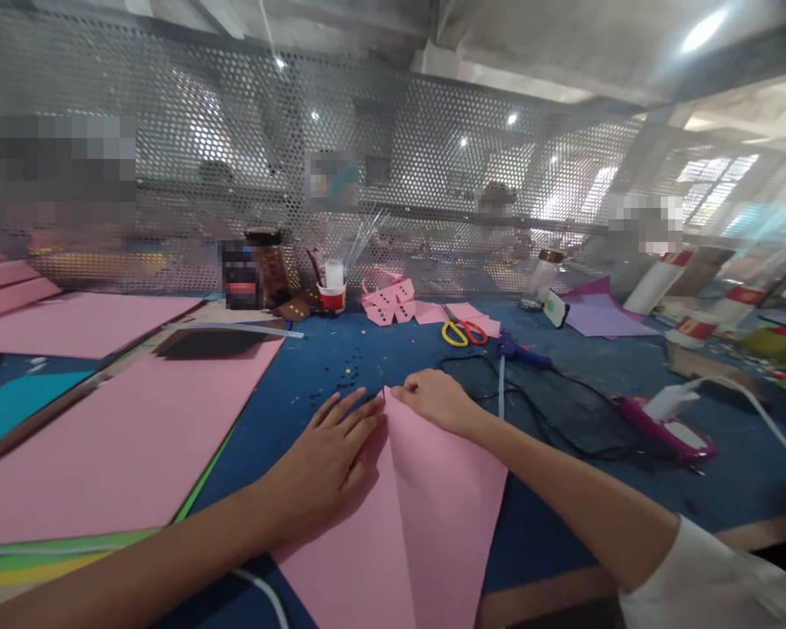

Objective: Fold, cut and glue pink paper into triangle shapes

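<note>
A sheet of pink paper with a crease down its middle lies in front of me, narrowing to a point at its far end. My left hand rests flat on the sheet's left side, fingers spread and their tips near that point. My right hand is closed at the top edge, its curled fingers gripping the paper just right of the point. Small dark bits are scattered on the blue table beyond my left fingers.
Scissors, pink cutouts and a paper cup stand or lie farther back. Right are a blue glue gun, its cable and a magenta power strip. Large pink sheets cover the left. A perforated metal screen closes the back.
</note>
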### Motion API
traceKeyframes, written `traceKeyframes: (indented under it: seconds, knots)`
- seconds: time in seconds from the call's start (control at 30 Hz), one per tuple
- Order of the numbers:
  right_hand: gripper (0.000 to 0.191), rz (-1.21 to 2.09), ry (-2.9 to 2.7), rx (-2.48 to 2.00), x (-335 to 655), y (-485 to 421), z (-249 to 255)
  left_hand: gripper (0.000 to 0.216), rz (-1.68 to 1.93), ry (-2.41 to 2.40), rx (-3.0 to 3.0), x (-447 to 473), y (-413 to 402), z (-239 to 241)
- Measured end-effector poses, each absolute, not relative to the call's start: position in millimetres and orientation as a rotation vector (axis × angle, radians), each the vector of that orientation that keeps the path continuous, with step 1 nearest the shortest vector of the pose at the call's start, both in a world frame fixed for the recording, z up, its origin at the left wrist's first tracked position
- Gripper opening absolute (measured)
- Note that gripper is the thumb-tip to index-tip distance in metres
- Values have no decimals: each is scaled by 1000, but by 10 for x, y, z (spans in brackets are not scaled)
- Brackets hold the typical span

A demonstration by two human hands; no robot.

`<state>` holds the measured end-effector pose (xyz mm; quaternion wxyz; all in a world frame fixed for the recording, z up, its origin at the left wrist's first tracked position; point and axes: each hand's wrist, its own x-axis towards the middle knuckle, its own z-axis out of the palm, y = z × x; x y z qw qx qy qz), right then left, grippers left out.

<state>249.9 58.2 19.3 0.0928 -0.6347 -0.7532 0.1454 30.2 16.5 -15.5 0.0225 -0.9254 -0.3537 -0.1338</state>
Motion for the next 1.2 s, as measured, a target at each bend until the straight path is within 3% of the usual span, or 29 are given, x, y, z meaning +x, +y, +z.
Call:
traceKeyframes:
  seconds: [0.27,0.6,0.8,0.97,1.2]
  knots:
    - [29,426,-2214,-1914,2525,558,168,50,-448,-1010,-2856,245,181,-188]
    - [28,435,-2218,-1876,2524,557,146,53,-404,-1034,-2852,252,152,-173]
    - [44,615,-2250,-1775,2664,517,202,52,-421,-1012,-2874,212,184,-169]
    - [30,630,-2220,-1757,2724,448,214,52,-486,-989,-2888,170,173,-113]
    - [31,577,-2177,-1826,2636,446,311,53,-403,-989,-2898,147,144,-141]
